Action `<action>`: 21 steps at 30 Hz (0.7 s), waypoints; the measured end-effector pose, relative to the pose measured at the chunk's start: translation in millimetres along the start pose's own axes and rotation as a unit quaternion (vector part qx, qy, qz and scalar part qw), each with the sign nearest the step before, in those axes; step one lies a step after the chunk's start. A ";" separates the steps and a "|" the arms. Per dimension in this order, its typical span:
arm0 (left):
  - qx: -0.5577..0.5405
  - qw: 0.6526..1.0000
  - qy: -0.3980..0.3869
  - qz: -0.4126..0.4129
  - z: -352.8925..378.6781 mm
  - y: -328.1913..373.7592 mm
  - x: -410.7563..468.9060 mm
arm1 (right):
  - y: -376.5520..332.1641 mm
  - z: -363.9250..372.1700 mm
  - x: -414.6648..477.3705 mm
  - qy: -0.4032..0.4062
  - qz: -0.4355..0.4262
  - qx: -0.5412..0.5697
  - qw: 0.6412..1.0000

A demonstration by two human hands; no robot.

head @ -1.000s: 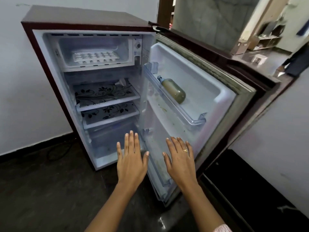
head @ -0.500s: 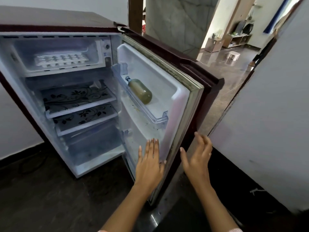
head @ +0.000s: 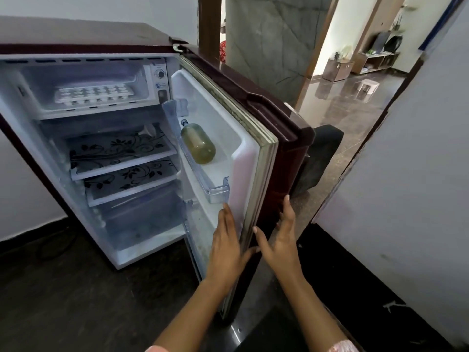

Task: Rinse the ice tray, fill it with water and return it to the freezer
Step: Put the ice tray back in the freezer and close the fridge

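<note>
A white ice tray (head: 94, 94) lies flat in the freezer compartment (head: 83, 110) at the top of a small maroon fridge. The fridge door (head: 256, 148) stands partly open to the right. My left hand (head: 227, 246) is flat against the inner side of the door near its free edge, fingers straight and holding nothing. My right hand (head: 281, 237) is on the outer maroon side of that edge, fingers apart and pointing up. The door edge runs between the two hands.
A bottle of yellowish liquid (head: 198, 143) lies in the door rack (head: 213, 189). Two patterned shelves (head: 119, 158) sit below the freezer. A white wall (head: 406, 186) rises close on the right. A dark floor (head: 63, 295) lies in front, and a doorway opens behind.
Both hands have moved right from in front of the fridge to the door's free edge. The door has swung further towards shut.
</note>
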State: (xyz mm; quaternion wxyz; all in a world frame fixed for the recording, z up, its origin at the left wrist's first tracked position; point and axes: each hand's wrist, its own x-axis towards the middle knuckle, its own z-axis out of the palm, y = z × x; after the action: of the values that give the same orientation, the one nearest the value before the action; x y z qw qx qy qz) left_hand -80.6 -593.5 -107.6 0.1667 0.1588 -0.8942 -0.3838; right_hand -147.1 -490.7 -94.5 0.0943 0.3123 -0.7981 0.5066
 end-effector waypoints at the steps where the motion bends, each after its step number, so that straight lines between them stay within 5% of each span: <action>1: 0.010 1.000 0.003 -0.008 -1.4 -1.2 -0.7 | -0.3 1.6 -1.7 0.001 -0.013 -0.011 1.000; 15: 0.030 0.986 0.114 -0.119 -42.8 -30.5 -24.3 | -32.8 41.5 -23.6 -0.059 -0.148 -0.033 0.987; 21: 0.063 0.974 0.170 -0.134 -72.0 -59.3 -37.1 | -55.5 63.7 -24.8 -0.107 -0.200 -0.169 0.959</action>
State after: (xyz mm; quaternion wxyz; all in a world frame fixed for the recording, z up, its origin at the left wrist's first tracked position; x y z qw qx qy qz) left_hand -7.9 -662.7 -111.3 0.2531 0.3504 -0.8457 -0.3131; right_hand -84.0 -552.1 -94.4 0.1589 0.4977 -0.7986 0.2988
